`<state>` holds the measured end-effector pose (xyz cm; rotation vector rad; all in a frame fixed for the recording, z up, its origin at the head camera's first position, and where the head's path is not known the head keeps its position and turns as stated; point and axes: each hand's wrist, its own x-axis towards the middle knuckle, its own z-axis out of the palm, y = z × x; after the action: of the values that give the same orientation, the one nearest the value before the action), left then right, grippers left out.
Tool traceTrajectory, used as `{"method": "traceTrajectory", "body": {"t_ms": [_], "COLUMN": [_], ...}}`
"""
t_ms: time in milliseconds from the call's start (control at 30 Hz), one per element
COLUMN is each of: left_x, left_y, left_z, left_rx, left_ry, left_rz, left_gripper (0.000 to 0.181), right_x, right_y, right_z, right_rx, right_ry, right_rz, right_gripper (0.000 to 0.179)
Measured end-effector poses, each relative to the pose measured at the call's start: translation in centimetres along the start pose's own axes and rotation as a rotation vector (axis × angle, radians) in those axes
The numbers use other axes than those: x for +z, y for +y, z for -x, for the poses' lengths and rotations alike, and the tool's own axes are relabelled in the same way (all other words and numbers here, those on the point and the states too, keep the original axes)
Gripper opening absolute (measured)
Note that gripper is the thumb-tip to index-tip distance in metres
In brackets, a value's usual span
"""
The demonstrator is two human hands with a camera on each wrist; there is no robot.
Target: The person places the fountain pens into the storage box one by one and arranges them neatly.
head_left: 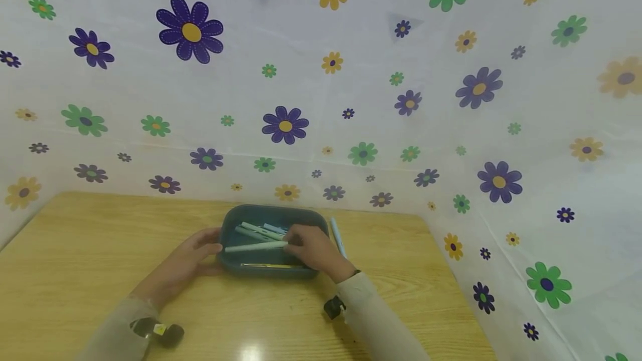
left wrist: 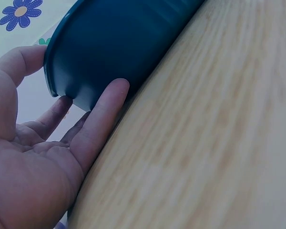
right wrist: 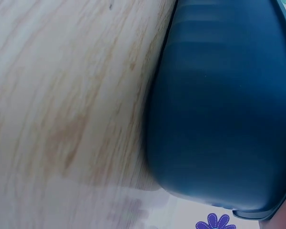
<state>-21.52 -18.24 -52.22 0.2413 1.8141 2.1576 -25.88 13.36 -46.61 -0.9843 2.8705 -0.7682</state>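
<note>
A dark teal plastic basket (head_left: 271, 273) stands on the wooden table with several slim pens inside. My left hand (head_left: 195, 249) rests against its left end. In the left wrist view, the fingers (left wrist: 105, 105) are mostly straight and touch the basket's outer wall (left wrist: 109, 43) and rim. Reaching over the basket's right side, my right hand (head_left: 313, 247) pinches the right end of a pale green pen (head_left: 253, 247). Other pale green and blue pens (head_left: 256, 233) lie loosely together behind it. The right wrist view shows mostly the basket's outer wall (right wrist: 219, 105), with the pen out of sight.
A thin yellow stick-like item (head_left: 271, 265) lies along the basket's near inner side. Just right of the basket, a light blue pen (head_left: 338, 237) lies on the table (head_left: 125, 227). White flower-print sheets (head_left: 301, 88) rise behind the table and at its right.
</note>
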Motion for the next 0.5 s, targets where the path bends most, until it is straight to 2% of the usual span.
{"method": "traceTrajectory", "body": {"t_ms": [200,500], "left_x": [0.03,0.12], "left_y": [0.08,0.3], "left_z": [0.0,0.14], "left_rx": [-0.017,-0.022], "left_ry": [-0.002,-0.005], "left_rz": [0.027,0.017], "left_gripper": [0.062,0.064], "right_x": [-0.01,-0.04], "right_y": [-0.07,0.0], "right_z": [0.11,0.22], "right_rx": [0.017,-0.004], "right_ry": [0.039,0.084], "right_rz": [-0.106,-0.148], "right_gripper": [0.014,0.015]}}
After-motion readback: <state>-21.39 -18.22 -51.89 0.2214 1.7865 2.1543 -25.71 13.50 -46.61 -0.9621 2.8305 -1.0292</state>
